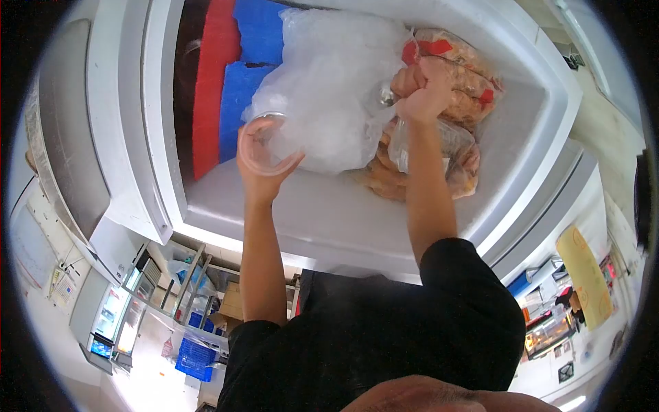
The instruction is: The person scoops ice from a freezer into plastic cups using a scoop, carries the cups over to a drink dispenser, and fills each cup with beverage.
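Note:
Inside a white chest freezer, a large clear plastic bag of ice [336, 89] fills the middle. My left hand [251, 161] is wrapped round a clear plastic cup [280, 167], its mouth tilted toward the ice at the bag's near left side. My right hand [424, 93] is closed at the bag's right edge. A small shiny metal utensil [386, 94] sticks out beside its fingers; most of its shape is hidden. Just beyond and under that hand lie bags of frozen brown food [473, 89] with red closures, and another food bag [391, 172] sits nearer.
White freezer walls [522, 130] surround both hands, and the near rim [329, 264] runs under my forearms. Blue sheets [240, 96] and a red panel [214, 89] stand on the left. Behind me are a blue crate [195, 358] and a cardboard box [232, 302].

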The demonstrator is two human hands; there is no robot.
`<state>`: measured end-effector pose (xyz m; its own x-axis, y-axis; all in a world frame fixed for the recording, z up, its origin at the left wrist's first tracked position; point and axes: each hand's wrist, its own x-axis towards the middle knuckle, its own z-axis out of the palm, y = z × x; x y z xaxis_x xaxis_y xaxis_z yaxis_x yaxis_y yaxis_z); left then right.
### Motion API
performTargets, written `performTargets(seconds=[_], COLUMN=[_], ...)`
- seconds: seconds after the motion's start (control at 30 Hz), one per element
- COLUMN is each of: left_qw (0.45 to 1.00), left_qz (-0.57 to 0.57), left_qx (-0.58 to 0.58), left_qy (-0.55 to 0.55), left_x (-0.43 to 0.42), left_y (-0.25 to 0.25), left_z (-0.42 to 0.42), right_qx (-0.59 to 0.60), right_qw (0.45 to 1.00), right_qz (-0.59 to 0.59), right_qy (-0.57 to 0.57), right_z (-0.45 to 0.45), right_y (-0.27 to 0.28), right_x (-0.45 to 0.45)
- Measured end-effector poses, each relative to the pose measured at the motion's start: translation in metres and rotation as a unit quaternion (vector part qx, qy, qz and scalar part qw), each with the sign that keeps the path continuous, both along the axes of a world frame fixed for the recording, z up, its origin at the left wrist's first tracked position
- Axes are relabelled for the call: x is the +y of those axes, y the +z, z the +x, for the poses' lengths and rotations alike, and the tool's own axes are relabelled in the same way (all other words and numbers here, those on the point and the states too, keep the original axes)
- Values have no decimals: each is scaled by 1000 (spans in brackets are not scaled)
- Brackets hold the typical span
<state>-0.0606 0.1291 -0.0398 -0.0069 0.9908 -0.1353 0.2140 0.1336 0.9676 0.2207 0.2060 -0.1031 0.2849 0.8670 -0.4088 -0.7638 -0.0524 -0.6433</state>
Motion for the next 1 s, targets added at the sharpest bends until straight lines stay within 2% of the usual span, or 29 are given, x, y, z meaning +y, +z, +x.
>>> performTargets(seconds=[0.1, 0.2, 0.23, 0.27, 0.33, 0.4, 0.47, 0.5, 0.57, 0.6, 0.67, 0.73, 0.77, 0.83, 0.9, 1.0], left_qw=[999, 995, 994, 991, 985, 982, 977, 974, 964, 955, 941, 933, 920, 891, 892, 884], left_qz=[9, 30, 31, 40, 57, 44, 26, 19, -12, -37, -86, -120, -154, -220, -203, -221], left_qx=[20, 56, 65, 83, 120, 137, 146, 145, 133, 122, 98, 70, 67, 60, 67, 95], left_qy=[-37, -75, -83, -93, -113, -122, -150, -172, -231, -267, -313, -331, -353, -392, -399, -400], left_x=[-1, 1, -2, -6, -15, -31, -52, -61, -65, -63, -65, -57, -52, -48, -50, -67], left_y=[16, 26, 29, 32, 39, 39, 37, 35, 35, 35, 32, 21, 16, 4, -9, -43], left_z=[-2, 4, 6, 8, 10, 11, 11, 13, 20, 26, 36, 49, 55, 65, 77, 85], right_qx=[-87, 20, -154, -323, -350, -66, -89, -374, -549, -469, -322, -202, -169, -143, -160, -207], right_qw=[978, 987, 978, 938, 933, 996, 980, 917, 819, 866, 925, 952, 970, 984, 986, 952], right_qz=[-177, -162, -142, -120, -65, 4, -176, -105, -52, -77, -119, -142, -134, -94, -31, -110], right_qy=[-63, 3, 17, 32, 53, 60, 9, 92, 161, 155, 163, 182, 115, 47, 42, 198], right_z=[-34, -25, -15, -1, 12, 18, -18, -28, -37, -39, -32, -3, -1, -2, -2, -1], right_y=[-54, -83, -93, -102, -86, -18, -60, -126, -183, -182, -166, -106, -95, -84, -77, -100], right_x=[-12, -10, -8, -5, -5, -2, -28, -67, -102, -110, -113, -75, -57, -28, -8, -8])
